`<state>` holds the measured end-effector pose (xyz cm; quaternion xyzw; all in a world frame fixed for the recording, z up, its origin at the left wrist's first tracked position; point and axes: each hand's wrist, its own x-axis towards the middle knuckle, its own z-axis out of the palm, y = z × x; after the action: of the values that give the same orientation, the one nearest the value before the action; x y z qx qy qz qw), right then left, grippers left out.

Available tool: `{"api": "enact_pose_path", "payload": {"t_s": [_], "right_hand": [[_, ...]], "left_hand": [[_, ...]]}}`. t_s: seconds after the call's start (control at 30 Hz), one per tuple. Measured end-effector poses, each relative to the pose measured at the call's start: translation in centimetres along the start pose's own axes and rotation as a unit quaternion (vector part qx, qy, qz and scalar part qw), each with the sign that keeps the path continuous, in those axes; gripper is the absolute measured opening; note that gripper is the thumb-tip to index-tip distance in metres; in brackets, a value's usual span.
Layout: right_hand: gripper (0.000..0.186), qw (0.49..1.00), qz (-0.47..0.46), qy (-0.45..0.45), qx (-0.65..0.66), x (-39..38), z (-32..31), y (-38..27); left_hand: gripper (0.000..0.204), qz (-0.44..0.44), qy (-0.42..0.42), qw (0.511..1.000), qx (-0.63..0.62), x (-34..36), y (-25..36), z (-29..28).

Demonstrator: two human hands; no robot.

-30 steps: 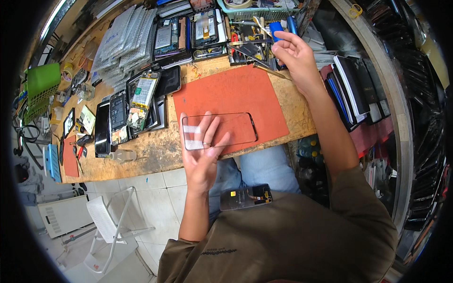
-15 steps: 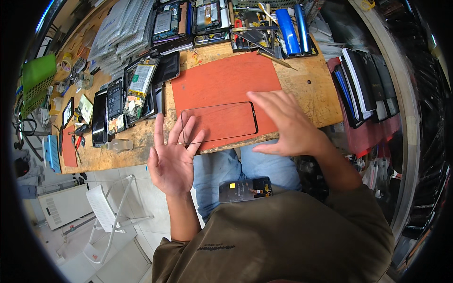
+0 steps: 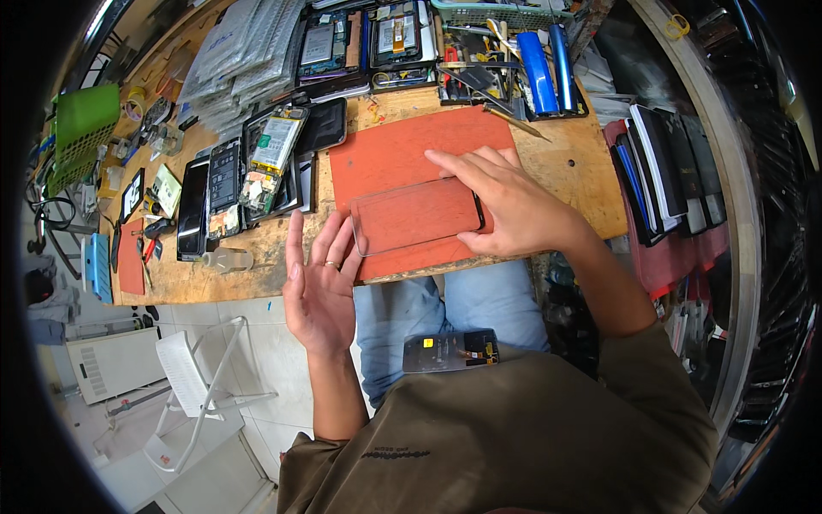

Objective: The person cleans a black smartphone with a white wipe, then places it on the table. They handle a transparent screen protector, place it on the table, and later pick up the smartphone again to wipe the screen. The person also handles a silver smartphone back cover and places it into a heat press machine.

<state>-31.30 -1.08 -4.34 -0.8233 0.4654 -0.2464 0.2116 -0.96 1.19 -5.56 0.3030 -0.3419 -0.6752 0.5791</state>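
Note:
A clear black-rimmed phone glass panel (image 3: pixel 411 214) lies over the orange mat (image 3: pixel 385 141). My right hand (image 3: pixel 509 201) grips the panel's right end, thumb at the near edge and fingers at the far one. My left hand (image 3: pixel 321 304) is open, palm up, fingers stretched at the panel's left end; the ring finger and little finger are at its corner, and whether they touch it I cannot tell. A dark phone screen (image 3: pixel 449 355) with a flex cable and yellow square rests on my lap.
Opened phones (image 3: pixel 265 158) lie left of the mat. Stacked bubble sleeves (image 3: pixel 227 64), phone trays (image 3: pixel 330 51) and a tool tray (image 3: pixel 475 73) line the back. A pointed tool (image 3: pixel 514 124) sits beyond the mat. Folders (image 3: pixel 655 171) stand right; a white chair (image 3: pixel 184 381) stands lower left.
My right hand has come down from the tool tray at the back and closed on the panel's right end. My left hand, earlier under the panel, has slid down and leftward, opened out.

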Motion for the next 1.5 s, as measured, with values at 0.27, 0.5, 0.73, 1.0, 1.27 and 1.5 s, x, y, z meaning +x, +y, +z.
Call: {"api": "enact_pose_path", "payload": {"t_s": [0.27, 0.5, 0.73, 1.0, 1.27, 1.5], "right_hand": [[0.1, 1.0, -0.01, 0.006, -0.02, -0.1, 0.4, -0.3], [0.097, 0.999, -0.014, 0.024, -0.024, 0.0, 0.7, -0.7], [0.096, 0.999, -0.012, 0.019, -0.028, 0.3, 1.0, -0.6], [0.094, 0.999, -0.022, 0.026, -0.04, 0.6, 1.0, -0.5], [0.098, 0.998, -0.014, 0.027, -0.047, 0.5, 0.9, -1.0], [0.06, 0.981, 0.048, 0.188, -0.002, -3.5, -2.9, -2.0]], "left_hand": [[0.066, 0.138, 0.099, 0.982, 0.079, -0.3, 0.3, -2.2], [0.023, 0.114, -0.008, 0.944, 0.309, -4.3, -0.9, -0.9], [0.02, 0.28, 0.029, 0.679, 0.678, -3.4, -2.3, -1.2], [0.011, 0.298, 0.042, 0.705, 0.642, -3.2, -2.2, -1.8], [0.006, 0.391, 0.175, 0.757, 0.494, -4.6, -2.6, -7.0], [0.019, 0.243, 0.416, 0.781, 0.398, -4.3, -4.6, -18.1]]}}
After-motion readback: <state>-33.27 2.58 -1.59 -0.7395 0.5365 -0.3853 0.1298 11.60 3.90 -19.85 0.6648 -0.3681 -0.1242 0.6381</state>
